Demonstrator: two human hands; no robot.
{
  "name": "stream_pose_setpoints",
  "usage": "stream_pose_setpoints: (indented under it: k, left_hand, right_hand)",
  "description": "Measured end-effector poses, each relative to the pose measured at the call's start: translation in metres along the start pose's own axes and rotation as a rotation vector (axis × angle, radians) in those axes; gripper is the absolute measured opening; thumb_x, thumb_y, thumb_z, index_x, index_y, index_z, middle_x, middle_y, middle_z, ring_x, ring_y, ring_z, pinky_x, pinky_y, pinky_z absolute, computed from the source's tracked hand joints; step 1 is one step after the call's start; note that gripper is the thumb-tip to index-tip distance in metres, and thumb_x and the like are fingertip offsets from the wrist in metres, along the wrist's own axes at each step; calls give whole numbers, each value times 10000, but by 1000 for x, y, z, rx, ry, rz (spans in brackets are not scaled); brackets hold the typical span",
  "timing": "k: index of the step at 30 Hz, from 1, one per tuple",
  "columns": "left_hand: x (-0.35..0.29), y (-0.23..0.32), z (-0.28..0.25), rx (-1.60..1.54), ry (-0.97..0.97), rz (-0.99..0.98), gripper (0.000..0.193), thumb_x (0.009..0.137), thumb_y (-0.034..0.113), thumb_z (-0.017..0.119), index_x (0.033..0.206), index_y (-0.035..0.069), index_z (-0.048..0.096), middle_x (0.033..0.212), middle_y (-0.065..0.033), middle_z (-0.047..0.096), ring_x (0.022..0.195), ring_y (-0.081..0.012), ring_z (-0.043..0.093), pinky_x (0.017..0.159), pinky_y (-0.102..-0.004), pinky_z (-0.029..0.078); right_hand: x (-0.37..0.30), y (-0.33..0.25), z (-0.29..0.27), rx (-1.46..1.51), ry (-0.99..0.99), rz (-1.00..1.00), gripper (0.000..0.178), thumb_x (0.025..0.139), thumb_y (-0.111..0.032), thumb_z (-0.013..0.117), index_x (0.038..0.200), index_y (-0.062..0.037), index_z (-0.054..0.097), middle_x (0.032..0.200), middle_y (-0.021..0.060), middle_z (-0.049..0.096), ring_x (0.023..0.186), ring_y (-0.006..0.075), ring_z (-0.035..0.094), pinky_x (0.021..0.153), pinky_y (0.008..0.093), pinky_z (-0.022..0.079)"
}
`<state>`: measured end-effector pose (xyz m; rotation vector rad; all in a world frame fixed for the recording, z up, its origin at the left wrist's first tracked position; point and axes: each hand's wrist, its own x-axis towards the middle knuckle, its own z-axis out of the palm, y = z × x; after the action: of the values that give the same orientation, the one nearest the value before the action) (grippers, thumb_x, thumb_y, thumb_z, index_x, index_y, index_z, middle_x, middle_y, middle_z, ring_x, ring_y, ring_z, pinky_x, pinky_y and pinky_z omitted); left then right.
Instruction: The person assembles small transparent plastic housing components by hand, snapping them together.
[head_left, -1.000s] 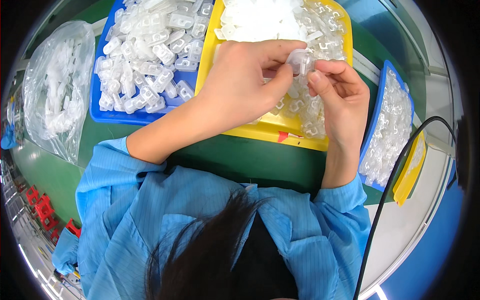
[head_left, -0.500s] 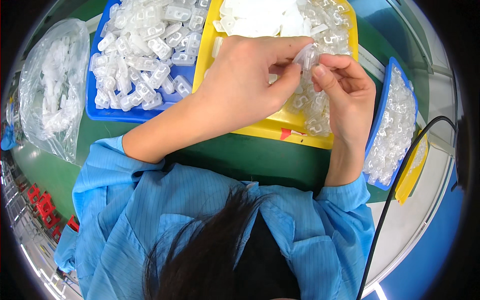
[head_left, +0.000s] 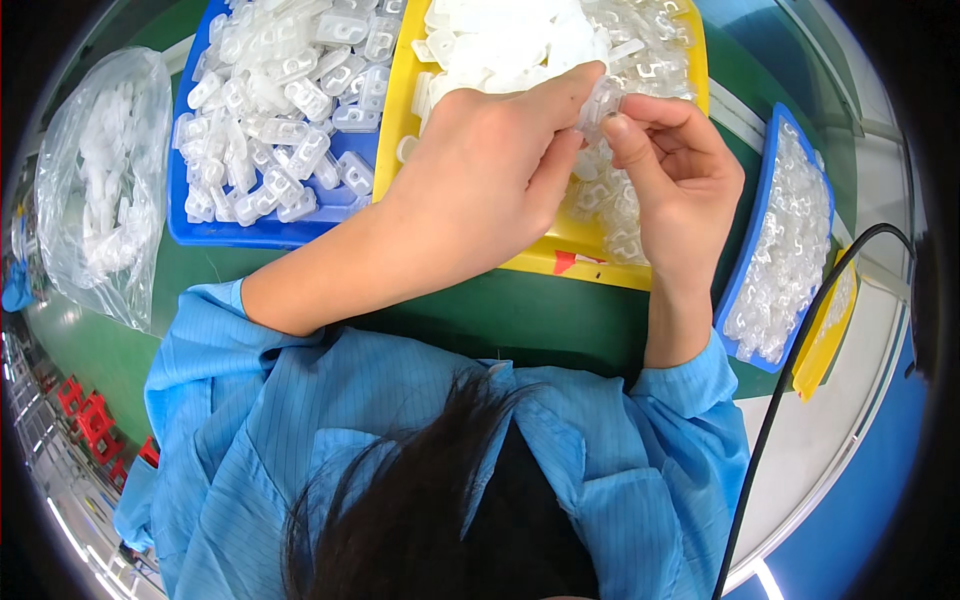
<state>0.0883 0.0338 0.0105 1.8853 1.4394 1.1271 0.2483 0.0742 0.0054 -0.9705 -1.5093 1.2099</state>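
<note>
Head view: clear part [head_left: 602,101], fingertip handling.
I see right hand [head_left: 685,170] pinching it; left hand [head_left: 485,165], can't tell; steadiness needed, I judge.

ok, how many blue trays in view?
2: a left blue tray and a right blue tray, either side of the big yellow tray. More may be hidden.

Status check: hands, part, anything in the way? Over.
Left hand at clear plastic part, grip partly hidden. Right hand pinching it, over yellow tray. Nothing seen blocking; black cable off to the right.
</note>
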Motion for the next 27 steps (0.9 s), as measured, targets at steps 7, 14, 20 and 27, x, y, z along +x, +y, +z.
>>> stream_pose_setpoints:
  k: [7, 14, 20, 27]
  left_hand:
    - [-7, 0, 7, 148, 65, 99, 446, 812, -7, 589, 1250, 17, 505, 818, -130, 670, 718, -245, 681, 646, -293, 538]
    - [-5, -5, 11, 175, 64, 176, 421, 781, 2, 568, 1172, -115, 463, 677, -188, 600, 564, -334, 603, 527, -395, 488]
    - [-5, -4, 11, 117, 58, 151, 416, 772, -3, 565, 1155, -126, 460, 661, -181, 600, 552, -335, 602, 524, -392, 490]
    - [-10, 5, 24, -301, -116, 31, 384, 764, 5, 538, 1148, -19, 532, 628, -140, 607, 552, -299, 619, 534, -347, 506]
  right_hand:
    - [0, -1, 2, 46, -26, 53, 140, 806, 19, 661, 935, 35, 607, 844, 58, 655, 776, 98, 631, 708, 197, 491]
    - [0, 4, 4, 48, -45, 12, 119, 821, 18, 642, 925, 35, 588, 815, 62, 647, 753, 109, 638, 683, 203, 498]
    - [0, 5, 9, 71, -23, 27, 91, 820, 31, 632, 895, 29, 581, 793, 60, 640, 739, 93, 626, 646, 203, 496]
    - [4, 11, 6, 46, -73, 69, 128, 783, 74, 612, 872, -13, 583, 762, 23, 603, 718, 45, 572, 605, 177, 454]
